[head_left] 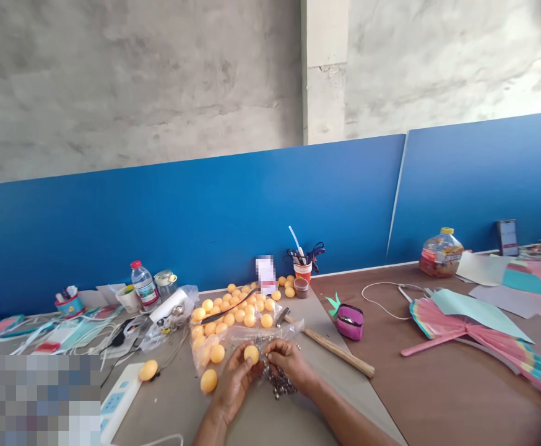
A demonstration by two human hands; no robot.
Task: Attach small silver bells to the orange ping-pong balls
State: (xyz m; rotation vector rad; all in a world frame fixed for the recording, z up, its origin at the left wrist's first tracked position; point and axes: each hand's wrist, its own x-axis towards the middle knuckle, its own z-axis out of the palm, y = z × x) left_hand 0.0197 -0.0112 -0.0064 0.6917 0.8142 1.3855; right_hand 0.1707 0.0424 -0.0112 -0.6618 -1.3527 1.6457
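In the head view, my left hand (237, 379) is closed round an orange ball (251, 354). Just right of it, my right hand (291, 365) has its fingers pinched together beside the ball; what lies between the fingertips is too small to tell. Under and beside my right hand is a pile of small dark metal pieces (280, 385), partly on clear plastic. Many more orange balls (239, 316) lie in and around a clear bag behind my hands, with a thin black strip across them. A single ball (208, 380) rests left of my left hand.
A hammer (335, 349) lies to the right, near a purple pouch (350, 321). Behind stand a cup of tools (302, 272) and a small round jar (301, 288). On the left are a power strip (121, 399) and a bottle (145, 288); pink fans (470, 328) lie far right.
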